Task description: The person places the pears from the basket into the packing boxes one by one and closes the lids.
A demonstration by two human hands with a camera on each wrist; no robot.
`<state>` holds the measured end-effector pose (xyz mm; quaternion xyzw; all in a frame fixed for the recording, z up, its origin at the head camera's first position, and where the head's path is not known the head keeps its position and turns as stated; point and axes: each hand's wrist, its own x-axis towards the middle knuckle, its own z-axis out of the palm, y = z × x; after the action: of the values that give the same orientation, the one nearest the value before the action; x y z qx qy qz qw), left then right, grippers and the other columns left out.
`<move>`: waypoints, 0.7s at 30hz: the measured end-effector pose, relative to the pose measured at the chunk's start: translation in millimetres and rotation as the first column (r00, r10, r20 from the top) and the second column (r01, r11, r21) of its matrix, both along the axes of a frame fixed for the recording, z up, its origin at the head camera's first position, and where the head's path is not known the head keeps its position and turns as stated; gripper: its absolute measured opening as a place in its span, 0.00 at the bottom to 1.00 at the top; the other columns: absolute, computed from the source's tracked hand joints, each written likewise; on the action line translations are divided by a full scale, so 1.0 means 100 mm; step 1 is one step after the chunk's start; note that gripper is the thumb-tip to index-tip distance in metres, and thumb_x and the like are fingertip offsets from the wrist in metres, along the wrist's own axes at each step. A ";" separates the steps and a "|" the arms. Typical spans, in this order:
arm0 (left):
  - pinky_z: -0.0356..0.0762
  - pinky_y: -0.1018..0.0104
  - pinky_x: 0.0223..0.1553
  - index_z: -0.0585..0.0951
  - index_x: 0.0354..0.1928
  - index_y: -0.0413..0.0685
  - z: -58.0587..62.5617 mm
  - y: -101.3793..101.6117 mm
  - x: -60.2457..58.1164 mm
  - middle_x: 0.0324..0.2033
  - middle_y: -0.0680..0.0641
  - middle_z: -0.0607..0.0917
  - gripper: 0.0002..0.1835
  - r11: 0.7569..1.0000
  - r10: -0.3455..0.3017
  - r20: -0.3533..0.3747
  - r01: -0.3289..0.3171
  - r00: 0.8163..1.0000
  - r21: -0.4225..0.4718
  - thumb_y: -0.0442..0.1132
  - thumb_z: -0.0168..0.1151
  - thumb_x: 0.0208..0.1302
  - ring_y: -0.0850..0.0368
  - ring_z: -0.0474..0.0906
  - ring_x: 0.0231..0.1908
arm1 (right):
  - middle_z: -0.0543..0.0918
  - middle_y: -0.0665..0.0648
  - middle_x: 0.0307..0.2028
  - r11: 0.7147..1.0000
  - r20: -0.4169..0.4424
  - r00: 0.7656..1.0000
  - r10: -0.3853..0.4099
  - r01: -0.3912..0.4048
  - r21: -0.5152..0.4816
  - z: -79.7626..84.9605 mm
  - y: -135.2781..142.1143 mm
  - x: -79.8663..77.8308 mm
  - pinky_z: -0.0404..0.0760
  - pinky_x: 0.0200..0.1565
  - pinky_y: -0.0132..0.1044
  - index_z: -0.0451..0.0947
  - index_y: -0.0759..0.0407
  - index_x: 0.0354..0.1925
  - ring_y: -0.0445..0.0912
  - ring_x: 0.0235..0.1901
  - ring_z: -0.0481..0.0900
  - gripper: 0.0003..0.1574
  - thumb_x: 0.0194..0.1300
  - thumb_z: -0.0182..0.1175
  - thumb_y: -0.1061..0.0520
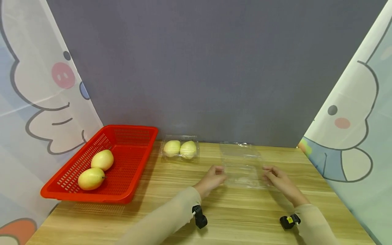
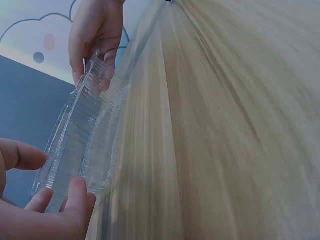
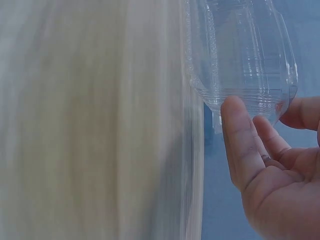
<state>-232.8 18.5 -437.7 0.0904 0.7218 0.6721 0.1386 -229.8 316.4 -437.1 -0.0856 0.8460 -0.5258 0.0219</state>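
**Clear Container Held Between Both Hands**

We found the clear container [image 1: 245, 175] directly between the left hand [image 1: 211, 181] and the right hand [image 1: 281, 183], right of centre; its long axis, as we judged it, ran from hand to hand. The fingers of each hand were clamped on the nearer end, pinching its edge with the thumb opposed (the lid [image 1: 240, 149] lay unfolded on the far side). We could not tell whether the base touched the table [image 1: 242, 217]. The left hand was nearer the red basket [image 1: 134, 160], which held two yellow fruits [image 1: 91, 179], and the filled box [image 1: 180, 154] beside it. The table had a wood-grain surface; a grey panel [image 1: 196, 68] stood behind it, with printed cloth [image 1: 30, 92] on both sides.
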 end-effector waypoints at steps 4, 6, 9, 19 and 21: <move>0.76 0.47 0.54 0.68 0.64 0.36 -0.01 -0.04 0.00 0.57 0.38 0.69 0.26 1.000 0.014 -0.007 -0.014 1.000 0.013 0.34 0.60 0.65 0.45 0.76 0.50 | 0.77 0.74 0.54 1.000 0.002 1.000 0.007 -0.007 -0.020 0.00 -0.06 -0.01 0.83 0.44 0.35 0.61 0.79 0.66 0.50 0.49 0.81 0.28 0.81 0.45 0.57; 0.76 0.47 0.54 0.68 0.64 0.36 0.00 -0.07 0.00 0.58 0.38 0.69 0.27 1.000 0.020 -0.009 -0.020 1.000 0.009 0.34 0.60 0.65 0.44 0.76 0.51 | 0.76 0.74 0.54 0.999 0.004 1.000 0.009 -0.008 -0.033 0.00 -0.10 -0.02 0.83 0.43 0.36 0.61 0.79 0.66 0.49 0.48 0.81 0.28 0.80 0.45 0.57; 0.75 0.46 0.56 0.67 0.64 0.35 0.00 -0.12 0.00 0.59 0.37 0.69 0.27 1.000 0.027 -0.015 -0.027 1.000 0.002 0.35 0.60 0.65 0.43 0.75 0.52 | 0.75 0.74 0.54 0.999 0.012 1.000 0.018 -0.017 -0.048 0.00 -0.15 -0.04 0.83 0.44 0.36 0.60 0.80 0.65 0.51 0.48 0.80 0.27 0.80 0.45 0.59; 0.73 0.45 0.58 0.66 0.65 0.35 0.00 -0.28 0.02 0.60 0.36 0.68 0.27 1.000 0.030 -0.007 -0.030 1.000 0.002 0.35 0.59 0.67 0.42 0.74 0.55 | 0.76 0.75 0.52 0.995 0.011 0.999 0.048 -0.047 -0.085 -0.02 -0.29 -0.10 0.84 0.45 0.37 0.60 0.81 0.65 0.51 0.47 0.81 0.26 0.79 0.44 0.62; 0.73 0.44 0.58 0.66 0.66 0.35 0.00 -0.31 0.02 0.60 0.36 0.68 0.27 1.000 0.026 -0.007 -0.026 1.000 0.000 0.36 0.59 0.67 0.42 0.74 0.56 | 0.76 0.75 0.52 0.995 0.009 0.999 0.054 -0.053 -0.090 -0.03 -0.32 -0.11 0.84 0.46 0.37 0.60 0.81 0.64 0.51 0.47 0.81 0.25 0.79 0.45 0.62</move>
<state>-230.4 -12.6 -437.7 0.0830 0.7233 0.6736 0.1274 -240.5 284.4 -439.6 -0.1061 0.8187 -0.5631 0.0369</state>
